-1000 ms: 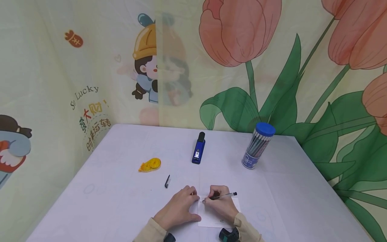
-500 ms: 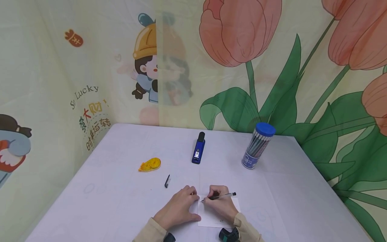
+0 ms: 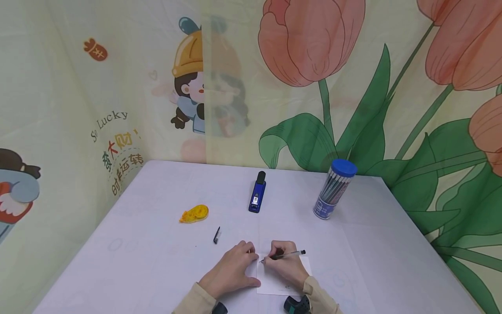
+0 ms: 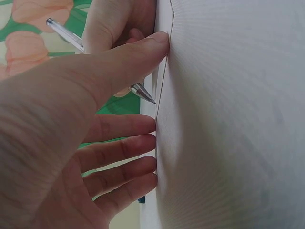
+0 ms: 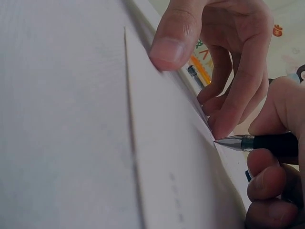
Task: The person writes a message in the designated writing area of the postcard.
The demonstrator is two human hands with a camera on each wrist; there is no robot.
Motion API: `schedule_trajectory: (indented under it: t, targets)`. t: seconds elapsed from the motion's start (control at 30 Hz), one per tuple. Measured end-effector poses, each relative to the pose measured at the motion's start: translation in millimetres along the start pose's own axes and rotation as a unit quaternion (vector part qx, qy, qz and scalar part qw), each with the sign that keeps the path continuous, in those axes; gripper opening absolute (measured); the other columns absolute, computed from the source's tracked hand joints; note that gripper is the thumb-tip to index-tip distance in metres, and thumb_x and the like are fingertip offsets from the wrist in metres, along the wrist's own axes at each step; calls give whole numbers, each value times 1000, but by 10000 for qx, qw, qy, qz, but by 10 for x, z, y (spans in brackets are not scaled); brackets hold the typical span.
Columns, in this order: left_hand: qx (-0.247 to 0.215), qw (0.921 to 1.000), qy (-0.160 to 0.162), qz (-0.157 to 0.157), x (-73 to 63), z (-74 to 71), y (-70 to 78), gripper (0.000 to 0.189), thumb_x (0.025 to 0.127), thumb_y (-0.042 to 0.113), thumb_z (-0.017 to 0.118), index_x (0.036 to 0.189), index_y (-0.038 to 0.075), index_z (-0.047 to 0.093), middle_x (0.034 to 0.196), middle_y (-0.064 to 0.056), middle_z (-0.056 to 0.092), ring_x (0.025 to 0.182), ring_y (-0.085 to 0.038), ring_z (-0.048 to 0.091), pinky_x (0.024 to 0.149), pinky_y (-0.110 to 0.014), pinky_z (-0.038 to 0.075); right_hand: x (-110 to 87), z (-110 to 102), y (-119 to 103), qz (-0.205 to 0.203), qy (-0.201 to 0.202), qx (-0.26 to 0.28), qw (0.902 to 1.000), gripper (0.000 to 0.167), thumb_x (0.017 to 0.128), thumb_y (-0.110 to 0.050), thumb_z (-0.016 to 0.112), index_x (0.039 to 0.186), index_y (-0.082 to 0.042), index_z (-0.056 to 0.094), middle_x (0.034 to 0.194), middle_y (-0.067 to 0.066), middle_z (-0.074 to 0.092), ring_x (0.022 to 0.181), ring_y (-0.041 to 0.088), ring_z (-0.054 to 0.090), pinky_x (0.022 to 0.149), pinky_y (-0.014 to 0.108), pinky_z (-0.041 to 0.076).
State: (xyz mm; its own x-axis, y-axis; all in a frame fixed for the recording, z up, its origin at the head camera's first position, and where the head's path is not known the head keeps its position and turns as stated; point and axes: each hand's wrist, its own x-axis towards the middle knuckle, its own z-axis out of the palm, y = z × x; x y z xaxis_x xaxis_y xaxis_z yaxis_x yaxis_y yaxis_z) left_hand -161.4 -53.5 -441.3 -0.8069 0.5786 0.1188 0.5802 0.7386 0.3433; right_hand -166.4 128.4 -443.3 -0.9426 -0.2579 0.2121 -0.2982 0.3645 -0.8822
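A small white sheet of paper [image 3: 270,283] lies on the table in front of the person. The right hand [image 3: 289,264] pinches a pen [image 3: 292,253] with a clear barrel and black grip, its metal tip [image 5: 233,142] at the paper near its upper left corner. Along the left edge of the sheet rests the left hand [image 3: 233,269], thumb and fingertips pressing down with the fingers spread. In the right wrist view, a short row of small dark marks [image 5: 176,195] shows on the paper.
A black pen cap [image 3: 217,235] lies beyond the left hand, with a yellow correction-tape-like item [image 3: 195,214] farther left. At the back stand a blue stapler [image 3: 257,192] and a blue-lidded tub of pens or pencils [image 3: 333,189]. A printed curtain [image 3: 235,148] borders the table.
The pen's rear end has shifted very slightly left as the right hand moves it a little at the paper. The left hand stays in place.
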Motion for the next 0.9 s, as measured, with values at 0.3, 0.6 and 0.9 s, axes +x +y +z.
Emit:
schedule_trajectory:
  t: [0.3, 0.6, 0.9]
  targets:
    - [4, 10000, -29, -1, 7, 2, -6, 56, 67, 46, 84, 106, 7, 73, 97, 4, 57, 84, -7, 46, 75, -21, 47, 5, -6, -1, -136, -19, -78, 9999, 19, 68, 12, 64, 60, 0, 52, 62, 3, 59, 59, 1, 47, 60, 16, 38]
    - [-18, 10000, -34, -22, 5, 2, -1, 57, 67, 46, 84, 106, 7, 72, 97, 4, 57, 84, -7, 46, 75, -21, 47, 5, -4, 2, -94, 46, -35, 9999, 19, 68, 12, 64, 60, 0, 53, 61, 0, 58, 58, 1, 47, 60, 17, 37]
    - [-34, 10000, -29, -32, 3, 3, -2, 56, 67, 46, 84, 106, 7, 72, 97, 4, 57, 85, -7, 46, 75, -21, 47, 5, 3, -3, 20, 51, -25, 10000, 19, 69, 11, 65, 61, 0, 53, 63, 5, 60, 60, 2, 48, 62, 17, 38]
